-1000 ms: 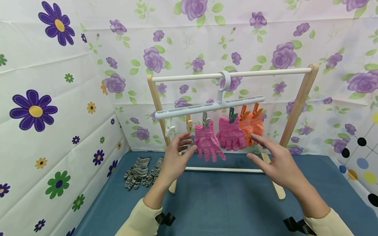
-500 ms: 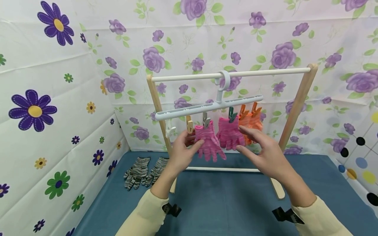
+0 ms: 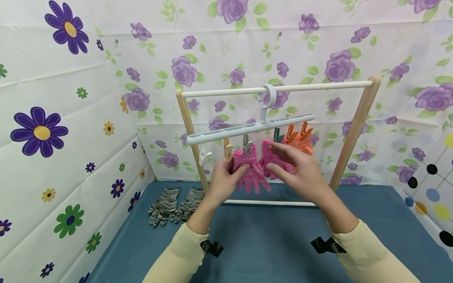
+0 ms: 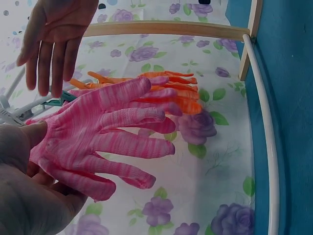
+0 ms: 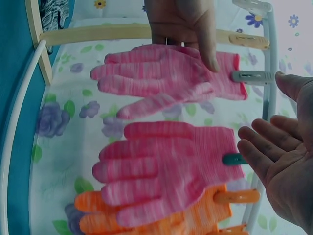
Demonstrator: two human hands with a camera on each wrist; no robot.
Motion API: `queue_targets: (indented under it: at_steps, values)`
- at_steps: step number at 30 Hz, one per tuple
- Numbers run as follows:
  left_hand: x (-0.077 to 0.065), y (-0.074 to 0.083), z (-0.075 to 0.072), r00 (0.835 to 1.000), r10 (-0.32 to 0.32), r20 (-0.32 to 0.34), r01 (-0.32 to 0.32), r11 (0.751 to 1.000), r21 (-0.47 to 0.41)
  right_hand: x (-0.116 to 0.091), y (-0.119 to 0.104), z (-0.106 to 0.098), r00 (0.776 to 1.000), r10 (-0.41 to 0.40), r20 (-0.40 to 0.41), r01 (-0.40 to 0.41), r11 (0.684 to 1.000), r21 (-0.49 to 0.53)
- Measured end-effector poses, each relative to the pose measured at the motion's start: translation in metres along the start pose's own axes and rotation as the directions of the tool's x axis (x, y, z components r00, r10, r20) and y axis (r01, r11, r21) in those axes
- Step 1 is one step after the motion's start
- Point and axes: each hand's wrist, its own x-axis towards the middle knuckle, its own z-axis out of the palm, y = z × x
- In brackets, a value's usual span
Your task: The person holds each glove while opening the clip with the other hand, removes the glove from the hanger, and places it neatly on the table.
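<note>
Two pink striped gloves hang by their cuffs from a pale hanger (image 3: 226, 133). My left hand (image 3: 222, 181) pinches the left pink glove (image 3: 252, 173), thumb on its front near the cuff and fingers behind it. A grey clothespin (image 5: 252, 77) grips that cuff. My right hand (image 3: 302, 167) is beside the other pink glove (image 5: 161, 169), in front of it in the head view. Its fingers are extended and hold nothing; in the right wrist view the fingertips are right at the green clothespin (image 5: 234, 159) on that cuff.
Orange gloves (image 3: 301, 145) hang on orange clothespins at the hanger's right end. White (image 3: 204, 155) and tan (image 3: 227, 149) clothespins hang at its left. A rack with wooden sides (image 3: 354, 133) carries the hanger. Grey striped gloves (image 3: 164, 206) lie on the blue cloth (image 3: 265, 243).
My left hand has moved right and taken hold of the left pink glove. My right hand has come left, from the orange gloves to in front of the other pink glove.
</note>
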Motion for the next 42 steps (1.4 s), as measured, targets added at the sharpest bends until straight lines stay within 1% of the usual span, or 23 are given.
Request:
queue_targets:
  at_steps: [4, 11, 20, 25, 28, 30, 32, 36, 38, 40, 42]
  values:
    - [0.000, -0.001, 0.001, 1.000, -0.016, -0.011, 0.016, 1.000, -0.013, 0.009, 0.000, 0.008, 1.000, 0.009, 0.012, -0.010, 0.998, 0.063]
    - [0.001, -0.005, 0.003, 0.999, -0.020, -0.036, 0.020, 1.000, -0.001, 0.024, -0.005, 0.019, 0.997, 0.057, 0.048, -0.064, 0.987, 0.150]
    - [0.001, -0.004, 0.005, 0.999, -0.032, -0.023, 0.031, 0.999, -0.027, 0.038, -0.009, 0.028, 0.990, 0.118, 0.076, -0.131, 0.970, 0.204]
    - [0.001, -0.004, 0.006, 0.999, -0.031, -0.010, 0.030, 0.998, -0.051, 0.044, -0.008, 0.033, 0.984, 0.156, 0.086, -0.174, 0.943, 0.284]
    - [0.001, -0.005, 0.007, 1.000, -0.028, -0.007, 0.028, 0.998, -0.059, 0.046, -0.007, 0.035, 0.984, 0.158, 0.086, -0.177, 0.928, 0.329]
    - [0.001, -0.006, 0.007, 1.000, -0.025, -0.004, 0.025, 0.998, -0.066, 0.047, -0.006, 0.037, 0.985, 0.155, 0.081, -0.173, 0.924, 0.341]
    - [0.000, -0.005, 0.007, 0.999, -0.033, -0.001, 0.033, 0.997, -0.069, 0.048, -0.005, 0.038, 0.985, 0.155, 0.076, -0.172, 0.921, 0.349]
    - [-0.001, -0.005, 0.008, 0.997, -0.072, 0.000, 0.072, 0.996, -0.060, 0.049, -0.004, 0.040, 0.984, 0.162, 0.069, -0.176, 0.914, 0.366]
    - [-0.001, -0.005, 0.008, 0.996, -0.084, -0.003, 0.084, 0.995, -0.055, 0.049, -0.004, 0.041, 0.984, 0.165, 0.069, -0.179, 0.905, 0.386]
    - [-0.001, -0.005, 0.008, 0.996, -0.084, -0.005, 0.083, 0.995, -0.059, 0.050, -0.003, 0.041, 0.984, 0.167, 0.068, -0.180, 0.894, 0.410]
    - [-0.001, -0.005, 0.008, 0.997, -0.080, -0.005, 0.080, 0.995, -0.066, 0.050, -0.002, 0.042, 0.984, 0.164, 0.075, -0.180, 0.876, 0.448]
